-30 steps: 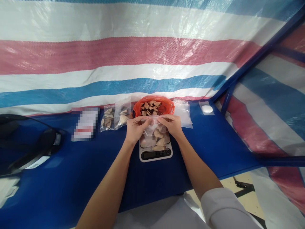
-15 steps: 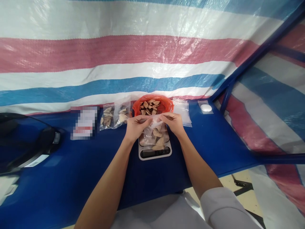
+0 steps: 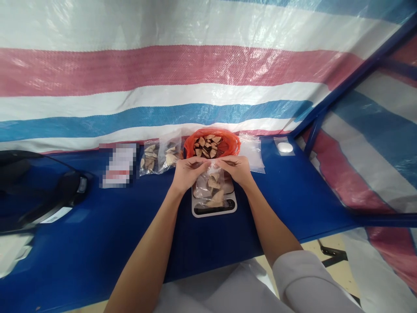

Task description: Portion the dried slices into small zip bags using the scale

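Between my two hands hangs a clear plastic bag (image 3: 202, 184) with several pale brown dried slices (image 3: 215, 191) inside. My left hand (image 3: 190, 172) pinches its top edge on one side, and my right hand (image 3: 235, 168) pinches the same edge close by, thumbs nearly meeting. Below the bag lies a white digital kitchen scale (image 3: 198, 213), partly covered by it; whether they touch I cannot tell. Just beyond my fingers, an open red plastic bag (image 3: 228, 138) holds many more dried slices (image 3: 208, 145).
Two filled clear bags (image 3: 149, 157) (image 3: 170, 154) lie left of the red bag. A stack of flat clear bags (image 3: 253, 153) is to its right, then a small bag with a white round object (image 3: 285, 147). A black object (image 3: 55, 191) stands left on the blue table (image 3: 293, 195).
Both hands have drawn slightly closer together along the bag's top edge, still pinching it. The view has shifted a little, so the table items appear slightly further right.
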`<state>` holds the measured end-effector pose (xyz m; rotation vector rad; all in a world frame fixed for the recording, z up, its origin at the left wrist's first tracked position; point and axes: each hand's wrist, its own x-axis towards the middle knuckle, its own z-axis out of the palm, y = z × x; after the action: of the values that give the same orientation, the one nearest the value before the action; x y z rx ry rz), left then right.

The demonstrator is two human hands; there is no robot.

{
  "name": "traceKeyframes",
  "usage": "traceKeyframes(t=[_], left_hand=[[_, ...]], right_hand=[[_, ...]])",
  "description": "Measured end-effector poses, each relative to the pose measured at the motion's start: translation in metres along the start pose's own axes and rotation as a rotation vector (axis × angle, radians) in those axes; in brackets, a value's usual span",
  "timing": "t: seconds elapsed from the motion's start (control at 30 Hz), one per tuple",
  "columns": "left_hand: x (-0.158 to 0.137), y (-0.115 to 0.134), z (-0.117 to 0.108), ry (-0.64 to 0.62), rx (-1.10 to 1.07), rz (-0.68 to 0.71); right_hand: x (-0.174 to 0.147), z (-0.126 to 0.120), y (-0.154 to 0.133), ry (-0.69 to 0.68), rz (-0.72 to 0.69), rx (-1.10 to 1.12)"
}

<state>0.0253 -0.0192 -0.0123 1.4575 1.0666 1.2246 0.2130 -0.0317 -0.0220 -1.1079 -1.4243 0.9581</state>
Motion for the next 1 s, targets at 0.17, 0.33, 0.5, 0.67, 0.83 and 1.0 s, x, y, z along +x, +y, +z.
traceKeyframes(t=[0.17,0.33,0.5,0.67,0.83,1.0], left_hand=[[-0.001,-0.005,-0.002,0.011,0.006,-0.023],[-0.002,-0.004,0.0,-0.023,0.012,0.015],[0.0,-0.007,-0.003,0.047,0.01,-0.047],[-0.002,-0.008,-0.003,0.078,0.02,-0.052],[-0.004,-0.007,0.0,0.089,0.031,-0.039],[-0.002,-0.012,-0.002,0.101,0.003,-0.049]], right_hand=[[-0.001,0.003,0.003,0.068,0.052,0.052],[0.001,0.005,0.006,0.029,0.032,0.039],[0.003,0.001,0.008,0.035,0.033,0.027],[0.003,0.002,0.009,0.054,0.044,0.08],[0.003,0.003,0.005,0.002,0.023,0.048],[0.002,0.002,0.004,0.011,0.056,0.094]])
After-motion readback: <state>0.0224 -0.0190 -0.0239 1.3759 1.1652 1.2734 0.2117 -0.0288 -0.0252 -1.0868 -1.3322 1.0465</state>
